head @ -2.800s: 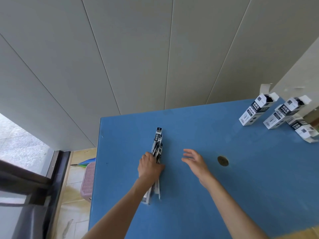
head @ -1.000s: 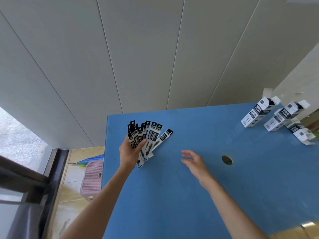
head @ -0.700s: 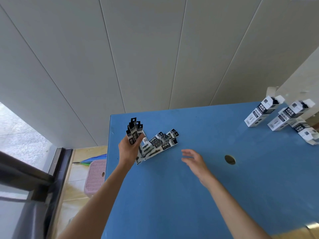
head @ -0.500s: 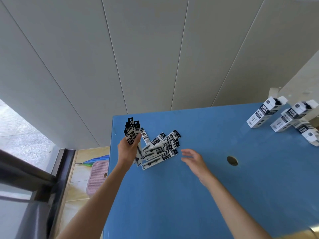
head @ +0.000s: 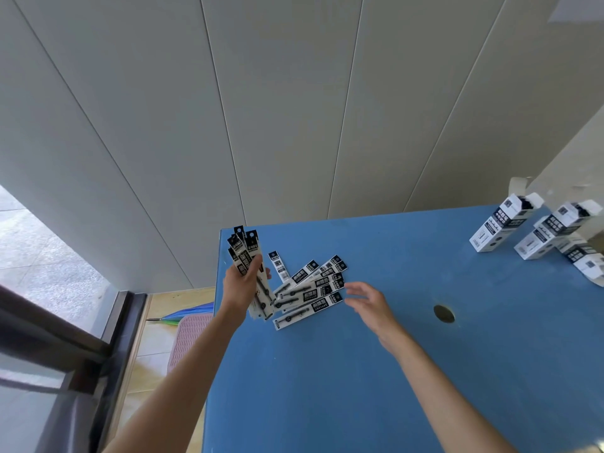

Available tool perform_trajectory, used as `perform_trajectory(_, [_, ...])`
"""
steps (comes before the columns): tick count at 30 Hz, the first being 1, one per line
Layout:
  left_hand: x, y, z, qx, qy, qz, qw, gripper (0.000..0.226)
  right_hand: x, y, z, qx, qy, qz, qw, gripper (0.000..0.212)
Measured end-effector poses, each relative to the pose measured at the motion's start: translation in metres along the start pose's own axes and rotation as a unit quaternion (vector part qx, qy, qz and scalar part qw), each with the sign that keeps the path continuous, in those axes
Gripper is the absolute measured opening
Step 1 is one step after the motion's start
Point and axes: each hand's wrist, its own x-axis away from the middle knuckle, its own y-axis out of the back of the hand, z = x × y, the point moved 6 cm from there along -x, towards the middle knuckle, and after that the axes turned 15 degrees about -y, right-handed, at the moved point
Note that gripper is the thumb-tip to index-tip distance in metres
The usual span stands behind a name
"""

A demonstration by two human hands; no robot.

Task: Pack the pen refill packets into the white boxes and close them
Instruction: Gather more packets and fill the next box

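Note:
My left hand [head: 240, 287] grips an upright bundle of pen refill packets [head: 244, 251], black and white strips, above the table's left edge. Several more refill packets [head: 310, 289] lie fanned out flat on the blue table [head: 327, 387] just right of that hand. My right hand [head: 369, 304] hovers open with fingers spread, its fingertips close to the right ends of the fanned packets. Three white boxes with dark labels lie at the far right: one [head: 500, 223], a second [head: 552, 230] and a third [head: 585, 258], the first two with their top flaps open.
A round hole [head: 444, 313] is in the tabletop right of my right hand. The table's left edge drops to a floor with a pink basket [head: 188, 341] and a blue-green object. A panelled wall stands behind the table.
My left hand lifted the packet bundle off the table, fanned it out and dropped several packets onto the table; it still holds the others. My right hand stayed almost in place.

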Motion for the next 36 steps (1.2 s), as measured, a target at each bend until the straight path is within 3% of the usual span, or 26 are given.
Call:
perform_trajectory(6, [-0.008,0.007,-0.009,0.051,0.011,-0.039,0.998,0.029,0.000,0.006,0.009,0.007,0.011,-0.007,1.000,0.028])
perform_trajectory(10, [-0.016,0.011,-0.024,0.019,-0.020,-0.025,0.999,0.040,0.000,0.004,0.018,0.000,0.022,-0.009,1.000,0.028])
perform_trajectory(16, [-0.021,0.009,-0.036,-0.090,-0.041,0.031,0.995,0.027,0.004,-0.001,0.028,0.015,0.030,-0.006,0.999,0.029])
perform_trajectory(19, [-0.022,-0.002,-0.043,-0.220,-0.064,0.118,0.966,0.028,0.008,-0.002,0.033,0.039,0.040,-0.017,0.998,0.028])
perform_trajectory(22, [-0.019,-0.018,-0.044,-0.336,-0.085,0.210,0.914,0.014,0.015,0.002,0.038,0.099,0.063,-0.045,0.992,0.031])
perform_trajectory(26, [-0.012,-0.046,-0.045,-0.442,-0.141,0.275,0.842,0.013,0.030,0.019,0.042,0.204,0.108,-0.117,0.966,0.034])
perform_trajectory(36, [0.023,-0.149,-0.056,-0.432,-0.158,0.363,0.811,0.024,0.073,0.108,0.007,0.253,0.093,-0.213,0.939,0.036])
